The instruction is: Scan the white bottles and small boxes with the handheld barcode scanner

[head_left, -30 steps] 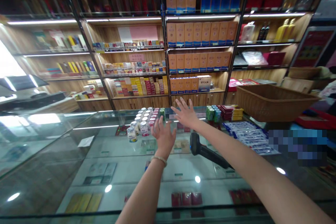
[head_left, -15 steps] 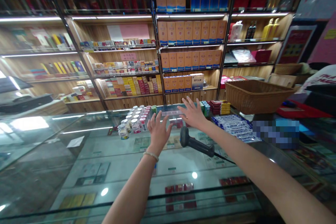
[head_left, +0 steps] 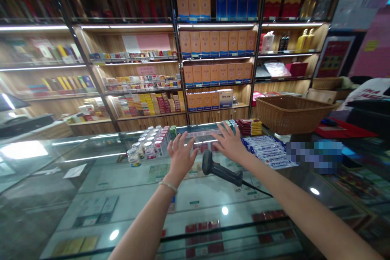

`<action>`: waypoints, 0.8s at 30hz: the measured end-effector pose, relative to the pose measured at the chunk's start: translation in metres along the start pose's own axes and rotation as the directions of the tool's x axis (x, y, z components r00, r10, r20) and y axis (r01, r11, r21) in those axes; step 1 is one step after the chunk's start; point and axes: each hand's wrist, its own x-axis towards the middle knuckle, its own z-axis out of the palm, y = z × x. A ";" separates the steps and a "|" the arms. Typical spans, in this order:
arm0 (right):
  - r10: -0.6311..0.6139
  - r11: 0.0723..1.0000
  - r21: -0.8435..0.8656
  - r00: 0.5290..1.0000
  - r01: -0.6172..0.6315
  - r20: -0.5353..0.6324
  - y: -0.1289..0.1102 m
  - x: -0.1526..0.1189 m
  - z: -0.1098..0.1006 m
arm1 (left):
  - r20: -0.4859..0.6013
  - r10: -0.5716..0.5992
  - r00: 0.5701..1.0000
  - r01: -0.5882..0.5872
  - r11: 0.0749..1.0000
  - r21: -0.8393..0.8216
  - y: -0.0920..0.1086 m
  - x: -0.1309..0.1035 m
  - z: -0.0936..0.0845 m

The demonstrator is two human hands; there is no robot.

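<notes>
My left hand is stretched over the glass counter with its fingers spread and holds nothing. A pale bracelet circles that wrist. Just left of it stand rows of small bottles and tubs with white lids. My right hand is also open, palm down and holding nothing, close to some small cans. Between my forearms lies a black barcode scanner, its cable running right beneath my right forearm. Blue-and-white packets lie in a row right of my right hand.
Stacked red-and-yellow packs and a brown wicker basket stand at the counter's far right. Shelves of orange boxes and small packs rise behind. Cigarette-like packs show under the glass. A white paper lies at left.
The view has shifted slightly, so most things sit a little lower and further left. My right hand seems a little closer to the counter; both hands stay open and empty.
</notes>
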 end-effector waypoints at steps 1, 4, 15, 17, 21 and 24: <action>0.002 1.000 0.000 1.000 -0.002 -0.001 0.001 -0.001 0.001 | 0.006 0.006 1.000 -0.006 1.000 -0.004 0.001 0.000 0.000; 0.006 1.000 0.004 1.000 -0.006 -0.003 0.004 -0.005 0.004 | 0.024 0.011 1.000 -0.011 1.000 -0.008 0.002 0.000 -0.001; 0.038 0.999 0.006 0.999 -0.038 -0.030 0.018 -0.022 0.013 | 0.077 0.026 0.997 -0.026 1.000 -0.006 0.008 0.000 -0.001; 0.039 0.999 0.002 0.999 -0.039 -0.032 0.019 -0.026 0.014 | 0.081 0.028 0.996 -0.028 1.000 -0.002 0.009 -0.001 -0.001; 0.052 0.999 0.005 0.998 -0.052 -0.022 0.021 -0.028 0.014 | 0.061 0.032 0.998 -0.031 1.000 -0.003 0.010 -0.001 0.002; 0.053 0.999 0.007 0.998 -0.052 -0.016 0.022 -0.028 0.015 | 0.042 0.047 0.998 -0.046 0.999 -0.009 0.009 0.000 0.003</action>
